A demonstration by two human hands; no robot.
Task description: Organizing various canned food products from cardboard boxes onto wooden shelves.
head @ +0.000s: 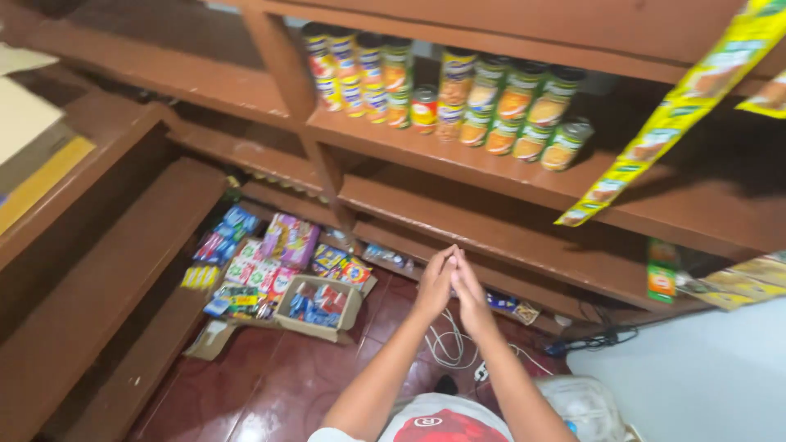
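Left hand and right hand press palms together, arms outstretched.

Obscured and cropped items

Palms of left hand and right hand hidden, pressed together; both elbows cut by bottom edge; sachet strip cropped at top; floor packets blurred.

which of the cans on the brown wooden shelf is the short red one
The short red can stands about mid-row on the brown wooden shelf, between two groups of stacked green-and-yellow cans. It alone is red and stands by itself, about half the height of those stacks.
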